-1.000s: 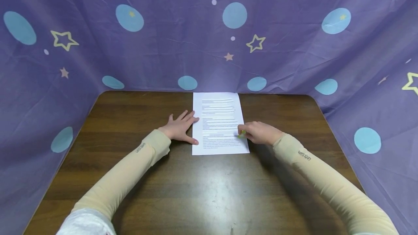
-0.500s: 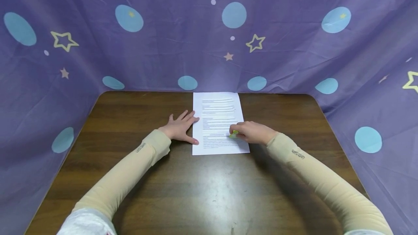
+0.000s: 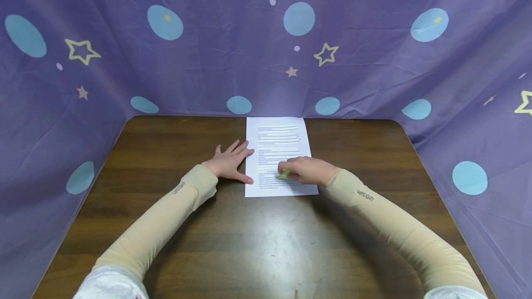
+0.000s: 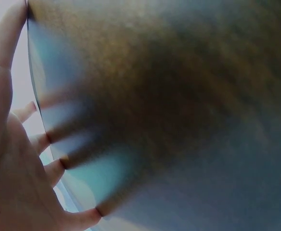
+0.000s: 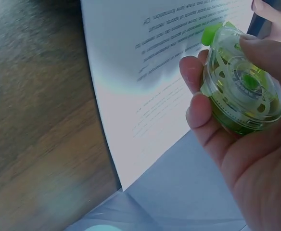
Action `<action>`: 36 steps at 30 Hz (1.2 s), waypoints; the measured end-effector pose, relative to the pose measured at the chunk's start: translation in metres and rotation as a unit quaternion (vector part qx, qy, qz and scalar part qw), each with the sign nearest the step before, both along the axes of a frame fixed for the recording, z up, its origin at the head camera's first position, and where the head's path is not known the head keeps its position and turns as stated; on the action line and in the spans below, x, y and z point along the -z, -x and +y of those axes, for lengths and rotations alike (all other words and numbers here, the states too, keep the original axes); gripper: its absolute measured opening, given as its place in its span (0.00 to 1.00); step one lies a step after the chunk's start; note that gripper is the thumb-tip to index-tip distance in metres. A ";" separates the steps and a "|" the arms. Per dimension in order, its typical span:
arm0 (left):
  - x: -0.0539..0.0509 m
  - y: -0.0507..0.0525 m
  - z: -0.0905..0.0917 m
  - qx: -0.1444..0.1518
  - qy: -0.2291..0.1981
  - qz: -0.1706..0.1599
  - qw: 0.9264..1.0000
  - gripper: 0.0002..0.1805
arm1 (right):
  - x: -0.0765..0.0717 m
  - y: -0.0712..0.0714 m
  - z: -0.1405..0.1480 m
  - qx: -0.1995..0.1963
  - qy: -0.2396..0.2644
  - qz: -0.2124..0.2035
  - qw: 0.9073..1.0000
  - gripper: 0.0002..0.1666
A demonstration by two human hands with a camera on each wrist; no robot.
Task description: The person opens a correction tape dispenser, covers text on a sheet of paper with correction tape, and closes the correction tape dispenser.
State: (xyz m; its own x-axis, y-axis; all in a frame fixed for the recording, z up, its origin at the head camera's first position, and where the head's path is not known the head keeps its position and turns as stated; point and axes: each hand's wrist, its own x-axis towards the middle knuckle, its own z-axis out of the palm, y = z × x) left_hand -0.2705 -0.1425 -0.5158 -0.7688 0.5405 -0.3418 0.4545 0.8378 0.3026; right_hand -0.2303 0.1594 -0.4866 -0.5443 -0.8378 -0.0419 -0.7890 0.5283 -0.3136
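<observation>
A sheet of printed paper [image 3: 276, 140] lies flat at the far edge of the table. My left hand [image 3: 228, 164] rests with spread fingers at the sheet's left edge, thumb and fingertips on the paper; the left wrist view shows that hand [image 4: 20, 173] from the palm side. Over the lower lines of print, my right hand [image 3: 309, 170] holds a green, see-through correction tape dispenser [image 5: 246, 82] between thumb and curled fingers. In the head view the dispenser [image 3: 284, 174] is mostly hidden by the hand, with its tip at the print.
The brown wooden table [image 3: 249, 243] stretches toward me and to both sides of the sheet. A purple curtain [image 3: 216, 59] with stars and blue dots hangs behind and beside the table, touching its far edge.
My right hand has slid left across the sheet with the correction tape dispenser, from near its right edge to about the middle. The left hand and the paper have stayed in place.
</observation>
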 end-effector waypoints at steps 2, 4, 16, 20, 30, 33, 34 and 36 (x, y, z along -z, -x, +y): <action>0.000 0.001 0.000 0.002 0.001 0.001 1.000 0.64 | 0.001 0.000 -0.003 -0.003 -0.002 -0.004 1.000 0.10; 0.000 0.001 0.000 0.003 0.001 0.002 1.000 0.64 | 0.002 0.000 -0.005 -0.007 -0.004 -0.004 1.000 0.10; -0.002 0.001 0.001 0.006 0.006 -0.001 1.000 0.64 | 0.002 0.000 -0.010 -0.023 -0.005 0.010 1.000 0.12; -0.003 0.001 0.000 0.008 0.005 -0.002 1.000 0.64 | 0.001 -0.002 -0.012 -0.023 -0.006 0.024 0.999 0.11; -0.007 -0.002 0.001 0.008 -0.002 -0.003 1.000 0.66 | 0.002 -0.006 -0.022 -0.014 -0.021 0.044 0.999 0.12; -0.005 -0.002 0.001 0.007 -0.003 -0.001 1.000 0.66 | 0.003 -0.005 -0.022 -0.017 -0.022 0.048 0.998 0.12; -0.005 -0.002 0.001 0.007 -0.002 -0.001 1.000 0.66 | 0.003 -0.005 -0.021 -0.018 -0.022 0.049 0.998 0.12; -0.004 -0.001 0.001 0.006 -0.001 0.002 1.000 0.66 | 0.003 -0.005 -0.020 -0.020 -0.021 0.051 0.998 0.12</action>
